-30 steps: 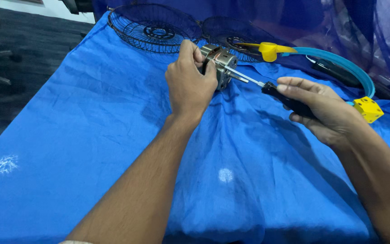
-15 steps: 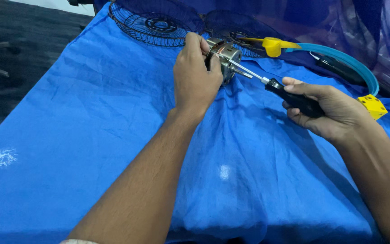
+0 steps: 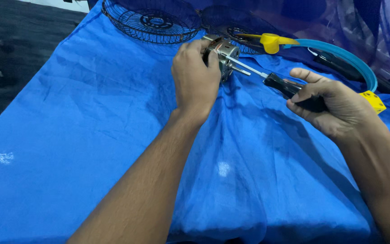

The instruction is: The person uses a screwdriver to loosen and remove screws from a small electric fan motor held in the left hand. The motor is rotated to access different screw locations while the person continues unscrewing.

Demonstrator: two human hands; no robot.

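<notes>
fan motor (image 3: pixel 224 56) held at the far side of the blue cloth (image 3: pixel 91 135), screwdriver tip against it.

left hand (image 3: pixel 196 81) wraps the motor, fingers closed around its metal body, just below the two black wire fan guards (image 3: pixel 152 22). right hand (image 3: pixel 335 106) sits to the right of the motor, fingers curled tight on the black handle of the screwdriver (image 3: pixel 276 81), thumb raised; its shaft slants up-left to the motor. beyond the motor to the right lie a yellow fan part (image 3: pixel 271 42) and a curved teal ring (image 3: pixel 348 58).
</notes>
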